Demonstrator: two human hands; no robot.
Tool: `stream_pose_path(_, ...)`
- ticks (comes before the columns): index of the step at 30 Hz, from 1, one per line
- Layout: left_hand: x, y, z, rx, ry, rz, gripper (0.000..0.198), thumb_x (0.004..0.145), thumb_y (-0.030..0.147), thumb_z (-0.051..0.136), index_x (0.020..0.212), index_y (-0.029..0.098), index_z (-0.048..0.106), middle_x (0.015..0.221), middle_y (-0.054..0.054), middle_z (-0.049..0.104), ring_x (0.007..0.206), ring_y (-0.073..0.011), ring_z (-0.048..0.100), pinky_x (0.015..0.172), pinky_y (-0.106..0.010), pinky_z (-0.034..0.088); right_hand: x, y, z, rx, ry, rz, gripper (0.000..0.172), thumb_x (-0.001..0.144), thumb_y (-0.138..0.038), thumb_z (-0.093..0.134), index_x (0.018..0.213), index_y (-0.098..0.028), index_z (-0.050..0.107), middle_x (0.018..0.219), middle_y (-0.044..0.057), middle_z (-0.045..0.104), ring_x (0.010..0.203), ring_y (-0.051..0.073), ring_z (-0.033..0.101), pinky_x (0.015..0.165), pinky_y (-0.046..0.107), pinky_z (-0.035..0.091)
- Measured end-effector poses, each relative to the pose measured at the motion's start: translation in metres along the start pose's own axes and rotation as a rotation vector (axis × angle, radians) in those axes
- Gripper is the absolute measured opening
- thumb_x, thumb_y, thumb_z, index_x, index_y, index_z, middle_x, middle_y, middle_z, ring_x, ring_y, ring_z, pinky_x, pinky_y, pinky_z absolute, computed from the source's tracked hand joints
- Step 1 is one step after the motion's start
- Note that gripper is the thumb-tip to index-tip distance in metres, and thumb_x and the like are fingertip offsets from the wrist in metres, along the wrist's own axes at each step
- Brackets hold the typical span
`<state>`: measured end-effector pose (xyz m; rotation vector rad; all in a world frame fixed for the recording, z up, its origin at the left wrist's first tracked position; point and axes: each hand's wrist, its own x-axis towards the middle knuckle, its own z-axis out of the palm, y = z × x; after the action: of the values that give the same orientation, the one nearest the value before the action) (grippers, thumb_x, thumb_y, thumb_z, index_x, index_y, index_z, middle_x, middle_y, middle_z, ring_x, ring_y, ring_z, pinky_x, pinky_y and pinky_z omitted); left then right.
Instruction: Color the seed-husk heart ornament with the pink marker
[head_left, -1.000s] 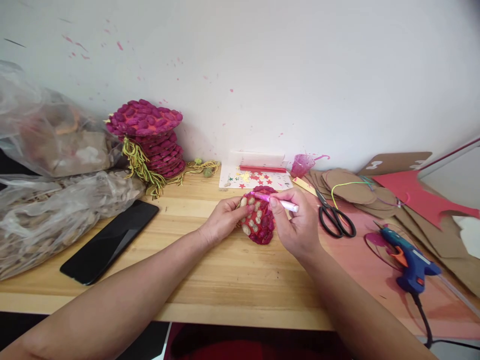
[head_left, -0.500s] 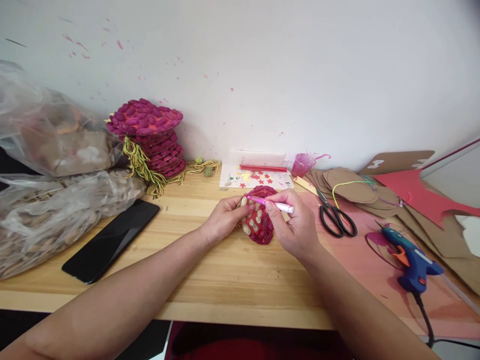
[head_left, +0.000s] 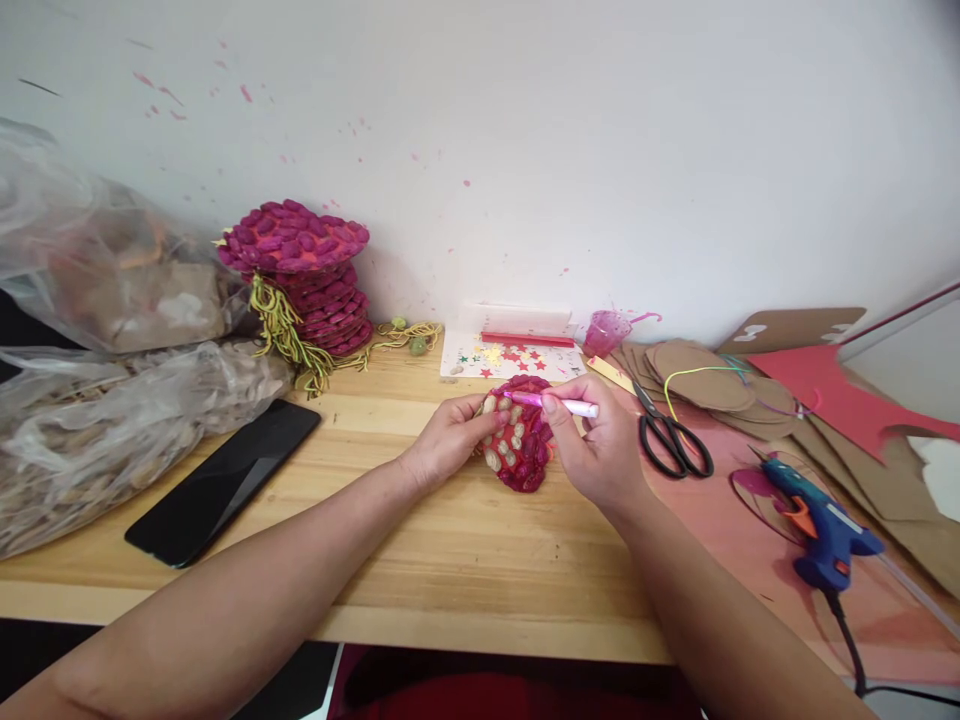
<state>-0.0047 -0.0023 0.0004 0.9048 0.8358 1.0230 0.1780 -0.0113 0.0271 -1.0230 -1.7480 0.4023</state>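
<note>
A disc (head_left: pixel 525 460) covered with nut-like shells is held up just above the wooden table. Some of its shells are magenta, and those on its left part are pale tan. My left hand (head_left: pixel 450 438) pinches the disc's left edge between thumb and fingers. In my right hand (head_left: pixel 600 440) is a short paintbrush (head_left: pixel 574 407) with a white end and a pink front. The brush tip touches or hovers close over the upper part of the disc; I cannot tell which.
Left are plastic bags of shells (head_left: pixel 135 440), a black phone (head_left: pixel 225 480) and a magenta stack (head_left: pixel 296 240). Behind lie paper with star sequins (head_left: pixel 510 355) and a pink cup (head_left: pixel 604 330). Right are scissors (head_left: pixel 667 440), cardboard discs (head_left: pixel 697 375) and a corded glue gun (head_left: pixel 825 530).
The brush has shifted slightly to the right and lies more level, with my right hand following. My left hand still holds the disc in nearly the same place.
</note>
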Motion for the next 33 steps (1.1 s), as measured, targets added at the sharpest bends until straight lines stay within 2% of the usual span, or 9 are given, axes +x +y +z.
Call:
stream_pose_path(9, 0.000, 0.000, 0.000, -0.008, -0.015, 0.013, 0.038, 0.065, 0.043, 0.089, 0.081, 0.014, 0.072, 0.070, -0.002, 0.071, 0.057, -0.0132, 0.061, 0.059, -0.026, 0.048, 0.001, 0.002, 0.000, 0.076, -0.045, -0.001, 0.007, 0.095, -0.029, 0.061, 0.094, -0.022, 0.063, 0.078, 0.000, 0.066, 0.066, 0.013, 0.058, 0.061, 0.027, 0.046)
stream_pose_path(13, 0.001, -0.002, -0.002, -0.003, -0.029, 0.005, 0.038, 0.067, 0.043, 0.088, 0.085, 0.014, 0.072, 0.073, -0.003, 0.073, 0.058, -0.0134, 0.062, 0.061, -0.026, 0.049, 0.002, 0.007, -0.003, 0.104, -0.021, 0.037, 0.012, 0.095, -0.032, 0.062, 0.090, -0.021, 0.061, 0.075, -0.001, 0.062, 0.065, 0.013, 0.056, 0.060, 0.027, 0.044)
stream_pose_path(17, 0.000, -0.002, -0.003, 0.011, -0.036, 0.009, 0.037, 0.068, 0.042, 0.088, 0.085, 0.014, 0.072, 0.073, -0.002, 0.072, 0.058, -0.0125, 0.061, 0.060, -0.025, 0.047, 0.002, 0.005, -0.002, 0.186, -0.067, 0.090, 0.014, 0.096, -0.035, 0.061, 0.093, -0.021, 0.062, 0.077, 0.000, 0.063, 0.065, 0.013, 0.056, 0.058, 0.027, 0.043)
stream_pose_path(25, 0.000, -0.002, -0.002, 0.012, -0.015, -0.009, 0.039, 0.067, 0.043, 0.087, 0.089, 0.013, 0.074, 0.075, -0.004, 0.073, 0.060, -0.0139, 0.063, 0.062, -0.026, 0.048, 0.004, 0.013, -0.005, 0.148, 0.002, 0.112, 0.019, 0.095, -0.039, 0.063, 0.089, -0.021, 0.060, 0.072, 0.000, 0.062, 0.063, 0.014, 0.056, 0.057, 0.028, 0.044)
stream_pose_path(30, 0.000, -0.001, -0.001, 0.008, -0.022, -0.016, 0.038, 0.066, 0.043, 0.088, 0.083, 0.014, 0.072, 0.070, -0.002, 0.071, 0.056, -0.0133, 0.061, 0.059, -0.026, 0.047, 0.003, 0.006, -0.003, 0.187, -0.064, 0.079, 0.016, 0.096, -0.037, 0.061, 0.093, -0.021, 0.063, 0.075, 0.000, 0.064, 0.064, 0.013, 0.057, 0.057, 0.026, 0.044)
stream_pose_path(33, 0.000, -0.001, 0.000, -0.002, -0.019, -0.026, 0.039, 0.065, 0.044, 0.089, 0.086, 0.014, 0.072, 0.072, -0.003, 0.072, 0.057, -0.0137, 0.062, 0.060, -0.026, 0.049, 0.003, 0.008, -0.004, 0.147, -0.036, 0.083, 0.016, 0.096, -0.036, 0.061, 0.092, -0.021, 0.062, 0.074, -0.001, 0.062, 0.061, 0.012, 0.054, 0.055, 0.026, 0.042)
